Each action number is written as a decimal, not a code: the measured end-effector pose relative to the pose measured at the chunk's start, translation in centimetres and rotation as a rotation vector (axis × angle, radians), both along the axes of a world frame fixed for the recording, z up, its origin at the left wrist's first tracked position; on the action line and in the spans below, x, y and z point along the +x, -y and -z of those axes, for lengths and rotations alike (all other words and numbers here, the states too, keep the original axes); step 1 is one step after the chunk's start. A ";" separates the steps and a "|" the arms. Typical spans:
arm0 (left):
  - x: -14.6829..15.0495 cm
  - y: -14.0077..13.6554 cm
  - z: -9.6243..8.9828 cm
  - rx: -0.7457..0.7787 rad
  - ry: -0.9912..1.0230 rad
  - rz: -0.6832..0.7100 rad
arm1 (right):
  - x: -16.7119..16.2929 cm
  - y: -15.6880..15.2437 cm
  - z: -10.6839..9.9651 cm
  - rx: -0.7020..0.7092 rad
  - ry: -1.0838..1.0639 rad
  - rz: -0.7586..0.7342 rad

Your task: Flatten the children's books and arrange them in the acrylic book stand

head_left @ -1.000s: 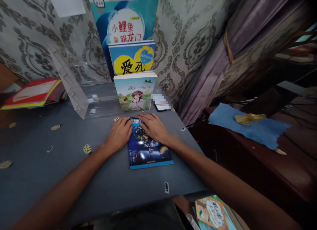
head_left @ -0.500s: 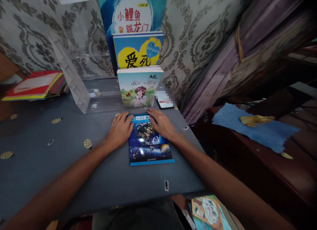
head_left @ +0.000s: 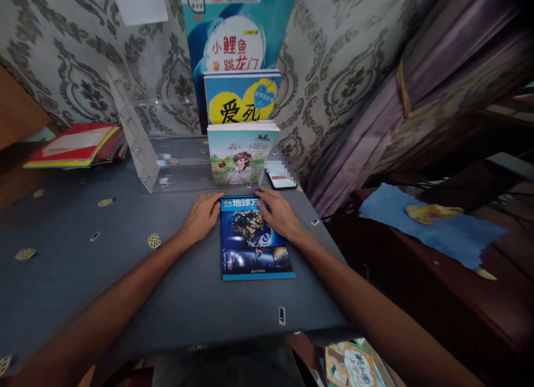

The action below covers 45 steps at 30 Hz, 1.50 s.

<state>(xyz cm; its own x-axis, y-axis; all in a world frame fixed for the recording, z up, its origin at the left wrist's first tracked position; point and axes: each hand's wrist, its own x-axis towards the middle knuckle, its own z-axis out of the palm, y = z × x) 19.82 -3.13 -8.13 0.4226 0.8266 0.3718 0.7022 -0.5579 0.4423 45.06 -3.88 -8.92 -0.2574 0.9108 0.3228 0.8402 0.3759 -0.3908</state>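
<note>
A blue book [head_left: 250, 262] with a picture of the Earth on its cover lies flat on the grey table [head_left: 183, 303]. At its upper left edge rests my left hand [head_left: 203, 216], fingers slightly bent and the fingertips close to the corner. My right hand [head_left: 278, 212] lies over the upper right side, its fingers apart on the cover and hiding part of the title. Neither hand lifts the book. Just beyond stands a clear acrylic rack [head_left: 146, 167] that holds a pale green book [head_left: 244, 159], a blue-and-yellow book [head_left: 237, 98] and a tall teal book [head_left: 237, 20].
A phone [head_left: 282, 178] lies right of the rack. Red and yellow folders [head_left: 75, 145] are stacked at the back left. Beyond the right table edge, a blue cloth [head_left: 434, 226] lies on a dark red surface. More books [head_left: 352, 365] are below the front edge. A purple curtain [head_left: 375, 114] hangs behind.
My left hand has slid slightly left, off the cover, uncovering the title's first characters. My right hand stays on the book's upper right side. The view has shifted slightly.
</note>
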 end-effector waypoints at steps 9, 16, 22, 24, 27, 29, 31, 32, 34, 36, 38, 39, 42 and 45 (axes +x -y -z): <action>0.5 1.0 -0.1 0.007 0.036 -0.009 | -0.7 0.9 -1.1 0.044 0.134 0.138; 0.5 0.1 -0.3 -0.409 0.543 0.004 | -0.9 1.0 -1.3 0.048 0.146 0.130; 0.6 -0.5 0.5 -0.429 0.573 0.062 | -0.6 1.0 -1.2 0.069 0.133 0.120; 0.5 -0.4 0.5 -0.377 0.504 0.071 | -0.6 1.0 -1.4 0.070 0.147 0.119; 1.1 1.2 -0.2 -0.172 0.247 0.034 | -0.7 1.0 -1.7 0.039 0.167 0.142; 2.1 3.3 -0.8 -0.001 0.041 0.057 | -0.7 1.0 -1.9 0.021 0.172 0.155; 3.5 5.8 -1.5 0.066 -0.138 0.250 | -0.7 1.0 -2.2 0.011 0.170 0.152; 4.2 7.1 -1.8 0.080 -0.210 0.375 | -0.7 1.0 -2.3 0.005 0.167 0.151; 5.4 9.0 -2.1 0.100 -0.311 0.573 | -0.6 1.0 -2.6 -0.015 0.157 0.158; 6.0 10.0 -2.3 0.111 -0.362 0.701 | -0.5 1.0 -2.8 -0.035 0.144 0.166; 6.1 10.2 -2.5 0.108 -0.384 0.729 | -0.5 1.1 -3.1 -0.046 0.133 0.164; 6.1 10.1 -2.5 0.101 -0.389 0.716 | -0.5 1.1 -3.2 -0.049 0.131 0.162; 6.1 9.7 -2.6 0.093 -0.401 0.683 | -0.4 1.1 -3.4 -0.045 0.136 0.162; 6.5 9.8 -2.5 0.119 -0.433 0.676 | -0.3 1.0 -3.5 -0.043 0.142 0.157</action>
